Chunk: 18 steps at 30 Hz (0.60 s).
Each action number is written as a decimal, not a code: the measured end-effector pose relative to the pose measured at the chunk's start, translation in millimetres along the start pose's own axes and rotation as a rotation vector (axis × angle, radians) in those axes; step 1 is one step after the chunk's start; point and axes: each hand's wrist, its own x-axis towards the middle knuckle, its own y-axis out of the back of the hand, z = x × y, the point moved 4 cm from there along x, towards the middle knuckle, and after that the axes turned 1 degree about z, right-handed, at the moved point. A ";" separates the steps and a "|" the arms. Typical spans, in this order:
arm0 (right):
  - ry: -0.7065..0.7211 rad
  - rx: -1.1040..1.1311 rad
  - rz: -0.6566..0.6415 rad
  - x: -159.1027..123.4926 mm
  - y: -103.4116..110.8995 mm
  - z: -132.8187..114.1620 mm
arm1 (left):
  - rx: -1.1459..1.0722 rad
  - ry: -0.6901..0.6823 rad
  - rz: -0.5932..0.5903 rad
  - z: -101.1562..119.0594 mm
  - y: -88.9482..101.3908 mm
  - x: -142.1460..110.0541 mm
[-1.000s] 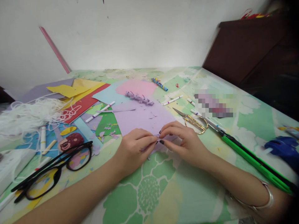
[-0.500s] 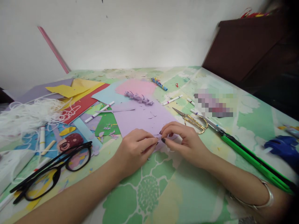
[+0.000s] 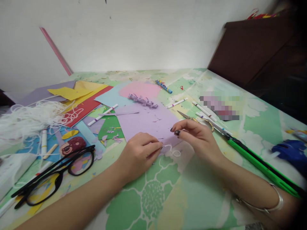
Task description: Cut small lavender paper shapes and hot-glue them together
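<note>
My left hand (image 3: 144,150) is closed in a pinch on a white string (image 3: 176,153). The string's loose end curls out from the fingertips over the front of a lilac sheet of paper (image 3: 148,124). Just right of it, my right hand (image 3: 198,137) is raised with thumb and index finger curved and slightly apart, and I see nothing between them. It partly covers the gold handles of the scissors (image 3: 184,115). Farther back on the paper lies a rolled lilac paper piece (image 3: 143,101) with curled bits on it.
Black glasses (image 3: 59,175), a tangle of white string (image 3: 35,118) and coloured paper (image 3: 93,105) lie left. On the right are a green utility knife (image 3: 259,166), capped markers (image 3: 203,110) and a blue object (image 3: 290,151). A blue paper roll (image 3: 164,86) lies farther back.
My right hand has moved up and right, away from my left fingertips, uncovering the string's loose end. The left hand stays in place.
</note>
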 end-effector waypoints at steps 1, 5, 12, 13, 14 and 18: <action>-0.005 0.042 0.042 1.1 3.0 0.6 | -0.003 0.009 0.003 -0.3 0.4 0.4; 0.012 0.179 0.188 4.5 15.2 3.6 | -0.031 0.068 0.035 -2.6 3.2 2.0; 0.053 -0.022 0.159 5.0 13.4 -1.2 | -0.049 0.143 0.006 -5.0 3.6 2.9; 0.057 -0.077 0.088 4.5 8.3 -1.9 | -0.050 0.152 0.011 -5.3 3.7 2.7; 0.061 -0.136 0.013 3.6 2.9 -2.1 | -0.052 0.159 0.017 -5.6 3.8 2.4; 0.084 -0.298 -0.227 -2.3 -15.3 -0.6 | -0.071 0.175 0.024 -6.9 3.1 1.4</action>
